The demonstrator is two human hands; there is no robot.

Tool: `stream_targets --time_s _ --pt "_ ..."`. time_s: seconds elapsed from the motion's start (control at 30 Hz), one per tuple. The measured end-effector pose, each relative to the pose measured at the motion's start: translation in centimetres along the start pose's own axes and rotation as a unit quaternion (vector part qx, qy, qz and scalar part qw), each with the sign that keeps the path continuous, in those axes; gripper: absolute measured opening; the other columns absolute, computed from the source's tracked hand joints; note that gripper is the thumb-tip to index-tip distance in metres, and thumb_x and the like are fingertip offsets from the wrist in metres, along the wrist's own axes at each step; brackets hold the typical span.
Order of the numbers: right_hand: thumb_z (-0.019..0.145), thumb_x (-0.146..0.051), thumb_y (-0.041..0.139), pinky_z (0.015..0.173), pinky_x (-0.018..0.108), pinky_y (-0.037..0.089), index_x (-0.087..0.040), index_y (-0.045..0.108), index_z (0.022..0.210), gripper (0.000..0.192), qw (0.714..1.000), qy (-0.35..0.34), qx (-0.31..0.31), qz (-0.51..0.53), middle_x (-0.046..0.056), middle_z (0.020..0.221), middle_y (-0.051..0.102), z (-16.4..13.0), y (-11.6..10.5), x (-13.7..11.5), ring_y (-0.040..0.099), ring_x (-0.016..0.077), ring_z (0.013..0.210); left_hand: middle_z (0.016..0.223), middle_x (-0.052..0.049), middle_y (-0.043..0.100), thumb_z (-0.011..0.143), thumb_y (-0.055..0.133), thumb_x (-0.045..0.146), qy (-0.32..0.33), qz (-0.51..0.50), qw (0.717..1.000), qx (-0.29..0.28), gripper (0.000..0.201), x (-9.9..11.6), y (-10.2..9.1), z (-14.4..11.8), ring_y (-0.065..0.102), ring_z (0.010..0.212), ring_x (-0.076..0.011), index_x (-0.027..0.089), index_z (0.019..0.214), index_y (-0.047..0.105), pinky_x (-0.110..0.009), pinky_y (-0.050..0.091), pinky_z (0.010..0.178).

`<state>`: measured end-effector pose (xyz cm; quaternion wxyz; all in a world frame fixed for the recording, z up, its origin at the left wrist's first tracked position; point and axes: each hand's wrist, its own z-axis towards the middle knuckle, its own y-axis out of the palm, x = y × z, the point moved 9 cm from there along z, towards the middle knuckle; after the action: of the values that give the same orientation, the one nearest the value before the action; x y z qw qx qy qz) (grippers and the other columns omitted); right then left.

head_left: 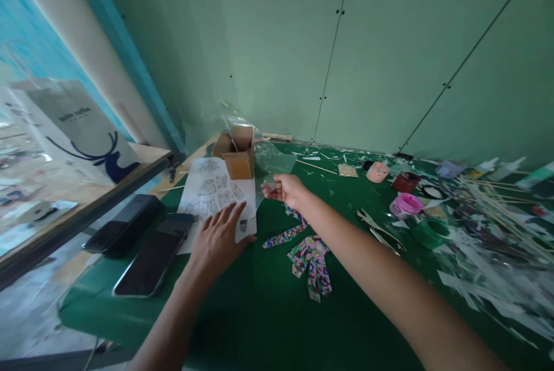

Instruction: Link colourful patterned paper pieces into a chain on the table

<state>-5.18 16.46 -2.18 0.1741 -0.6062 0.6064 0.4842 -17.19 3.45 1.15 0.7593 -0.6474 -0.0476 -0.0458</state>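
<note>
My left hand (220, 232) lies with its fingers stretched out over the lower right part of a white paper sheet (193, 177) printed with dark patterned shapes. My right hand (283, 191) reaches in beside the paper's right edge, its fingers closed on a clear plastic sheet (277, 160). That sheet extends back beside a brown open box (241, 164). Below my right wrist are colourful patterned strips (283, 237) and a cluster of patterned pieces (319, 267), partly hidden by the forearm.
A phone (151, 255) and a black case (123, 225) lie at the left. To the right are pliers (381, 231), a pink jar (405, 205), a green jar (433, 232), a peach jar (377, 172), thin sticks and white scraps. A paper bag (71, 128) stands far left.
</note>
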Motion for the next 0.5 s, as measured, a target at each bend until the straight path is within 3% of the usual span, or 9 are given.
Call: stream_targets --time_s 0.13,0.27,0.4,0.5 --pt "0.093 -0.043 0.040 0.062 0.029 0.055 -0.016 0.040 0.123 0.041 0.999 -0.050 0.021 0.005 0.010 0.093 0.063 -1.2 0.1 0.3 0.062 0.0144 0.066 0.126 -0.009 0.059 0.093 0.034 0.038 -0.038 -0.054 0.997 0.038 0.043 -0.4 -1.4 0.2 0.060 0.108 -0.0248 0.023 0.132 0.046 -0.035 0.048 0.083" --pt "0.091 -0.059 0.029 0.061 0.032 0.054 -0.019 0.032 0.134 0.059 0.993 -0.044 0.011 -0.112 0.017 0.112 0.055 -2.8 1.8 1.8 0.062 0.0189 0.080 0.112 -0.008 0.067 0.092 0.035 0.031 -0.062 -0.091 0.991 0.072 0.042 -1.4 -2.3 0.5 0.066 0.088 -0.0210 0.023 0.132 0.043 -0.028 0.050 0.069" --pt "0.090 -0.053 0.038 0.054 0.028 0.052 -0.022 0.040 0.125 0.046 0.994 0.001 0.037 -0.105 0.010 0.100 0.056 -3.3 2.3 3.4 0.058 0.0138 0.068 0.132 -0.010 0.054 0.090 0.033 0.019 -0.028 -0.122 0.986 0.109 0.054 -1.7 -3.1 0.8 0.066 0.090 -0.0172 0.027 0.143 0.028 -0.026 0.051 0.069" --pt "0.087 -0.036 0.049 0.050 0.023 0.048 -0.020 0.049 0.104 0.024 0.997 0.036 0.044 -0.050 0.001 0.079 0.052 -3.3 2.3 4.0 0.051 0.0082 0.053 0.141 -0.004 0.043 0.089 0.026 0.013 0.023 -0.111 0.990 0.078 0.052 -1.1 -2.5 0.9 0.064 0.099 -0.0166 0.033 0.133 0.047 -0.027 0.051 0.077"
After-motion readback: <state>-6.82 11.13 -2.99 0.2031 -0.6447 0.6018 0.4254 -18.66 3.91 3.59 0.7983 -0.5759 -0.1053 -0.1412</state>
